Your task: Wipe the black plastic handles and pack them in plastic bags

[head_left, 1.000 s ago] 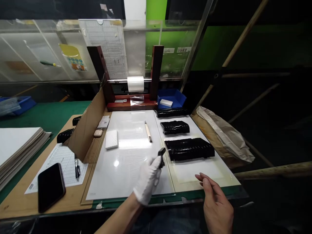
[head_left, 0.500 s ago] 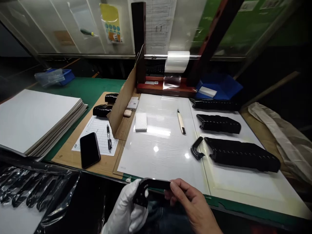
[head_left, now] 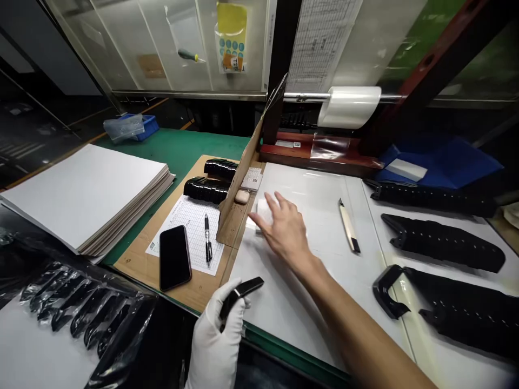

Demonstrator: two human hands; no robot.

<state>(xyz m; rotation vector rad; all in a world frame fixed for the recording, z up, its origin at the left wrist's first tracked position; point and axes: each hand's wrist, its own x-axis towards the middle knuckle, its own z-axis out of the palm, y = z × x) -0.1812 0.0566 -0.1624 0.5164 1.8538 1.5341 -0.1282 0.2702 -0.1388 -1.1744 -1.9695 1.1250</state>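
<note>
My right hand (head_left: 285,232), bare with its fingers spread, rests over a white foam block (head_left: 263,212) on the glossy white board (head_left: 292,308) and hides part of it. My left hand (head_left: 214,340), in a white glove, grips a small black plastic piece (head_left: 241,290) near the board's front edge. To the right lie a cream-handled utility knife (head_left: 348,227), long black moulded parts (head_left: 441,242) and a black U-shaped piece (head_left: 387,292).
A cardboard divider (head_left: 239,200) stands left of the board, with a phone (head_left: 175,258), pen (head_left: 207,240) and grid sheet (head_left: 182,232) beyond it. A paper stack (head_left: 81,194) and a plastic-wrapped tray of black parts (head_left: 81,308) sit further left. A film roll (head_left: 348,107) hangs behind.
My right hand has let go of the black piece and moved forward onto the white block. My left hand keeps the piece. The view has swung, shifting the table's contents rightward.
</note>
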